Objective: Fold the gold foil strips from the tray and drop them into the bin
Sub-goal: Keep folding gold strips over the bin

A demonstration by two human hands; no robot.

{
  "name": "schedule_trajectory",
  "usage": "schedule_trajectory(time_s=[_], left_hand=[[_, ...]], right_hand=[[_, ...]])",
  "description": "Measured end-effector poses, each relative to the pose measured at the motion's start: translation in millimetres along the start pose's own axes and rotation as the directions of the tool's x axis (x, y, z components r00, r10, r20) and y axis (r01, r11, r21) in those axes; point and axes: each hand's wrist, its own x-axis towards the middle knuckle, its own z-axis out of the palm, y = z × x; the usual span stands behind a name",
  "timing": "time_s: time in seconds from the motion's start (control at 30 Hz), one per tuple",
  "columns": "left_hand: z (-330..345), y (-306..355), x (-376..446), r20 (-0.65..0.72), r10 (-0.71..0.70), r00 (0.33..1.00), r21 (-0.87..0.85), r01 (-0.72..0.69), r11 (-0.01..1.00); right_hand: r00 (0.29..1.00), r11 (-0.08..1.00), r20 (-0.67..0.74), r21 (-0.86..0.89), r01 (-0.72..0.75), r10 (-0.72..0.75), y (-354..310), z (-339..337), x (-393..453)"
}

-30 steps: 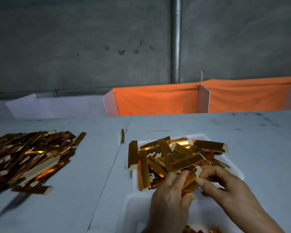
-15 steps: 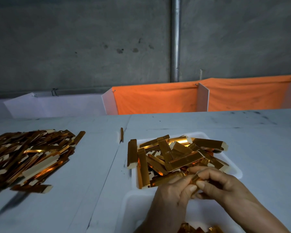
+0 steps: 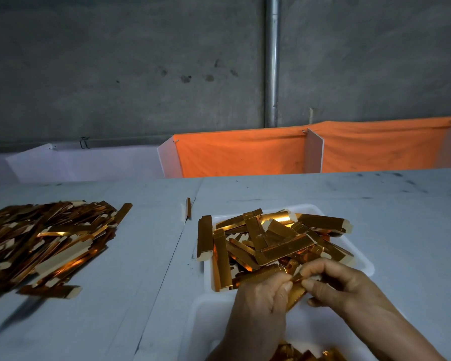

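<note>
Both hands have drawn nearer; left hand point(image 3: 258, 295) and right hand point(image 3: 344, 285) fingers pinch one gold foil strip point(image 3: 296, 293) above the white plastic tray point(image 3: 359, 259).

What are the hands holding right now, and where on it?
One narrow gold foil strip, over the white tray. The left hand and the right hand both pinch its upper end between thumb and fingers.
</note>
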Motion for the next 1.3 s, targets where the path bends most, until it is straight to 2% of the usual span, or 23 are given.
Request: schedule_trajectory(time_s=[0.1,0.23,0.37,0.5,0.67,0.87,1.0,1.3], left_hand=[[4.3,2.3,0.9,0.001,0.017,1.000,0.067,-0.017,0.998],[7.9,4.3,2.8,0.091,-0.034,0.995,0.069,0.028,0.997],[3.9,4.6,2.8,0.061,-0.040,0.997,0.085,0.035,0.996],[-0.6,2.9,2.4,0.075,-0.095,0.993,-0.027,0.098,0.995],[-6.8,3.3,2.8,0.148,-0.164,0.975,-0.112,0.181,0.977],[-13.1,0.5,1.7,0.224,-0.172,0.959,-0.175,0.213,0.961],[-19.2,2.7,0.0,0.258,-0.128,0.958,-0.251,0.195,0.948],[-22.6,2.4,-0.3,0.278,-0.012,0.960,-0.158,0.058,0.986]], right_hand=[[0.998,1.000,-0.063,-0.030,-0.006,0.004,0.1,1.3,-1.0],[0.989,0.998,-0.145,-0.050,-0.044,0.036,1.3,1.3,-2.0],[0.991,0.998,-0.128,0.053,-0.039,0.045,-3.9,4.6,-3.1],[0.987,0.986,-0.150,0.165,-0.024,0.049,-7.6,1.7,-3.8],[0.994,0.978,-0.082,0.203,-0.056,0.074,-8.6,-3.3,-4.1],[1.000,0.992,-0.011,0.123,-0.007,0.008,-13.9,-7.9,-7.4],[0.992,0.997,0.120,0.065,0.032,-0.040,-23.9,-11.2,-13.0],[0.992,0.998,0.123,-0.048,0.045,-0.039,-13.2,-11.8,-8.6]])
